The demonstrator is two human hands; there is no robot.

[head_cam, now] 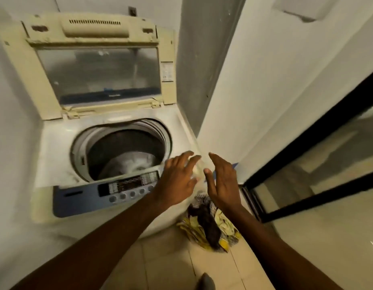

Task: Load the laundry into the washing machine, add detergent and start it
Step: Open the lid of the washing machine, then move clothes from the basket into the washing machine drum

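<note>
Beside the washer (pixel 110 143), low on the floor, lay the laundry (pixel 208 225), a loose heap of dark and yellow cloth. Lid (pixel 97 65) stood up; drum (pixel 127 151) looked bare (view blurred). Left hand (pixel 177 181) and right hand (pixel 223 181) hovered above the heap, fingers spread, holding nothing. Judged soft, light, floppy, prone to trail. Best gathered from underneath with both palms, bunching the middle.

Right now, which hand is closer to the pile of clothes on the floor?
Right. The right hand hangs just above the pile of clothes; the left hand is farther left, over the washer's front corner.
</note>
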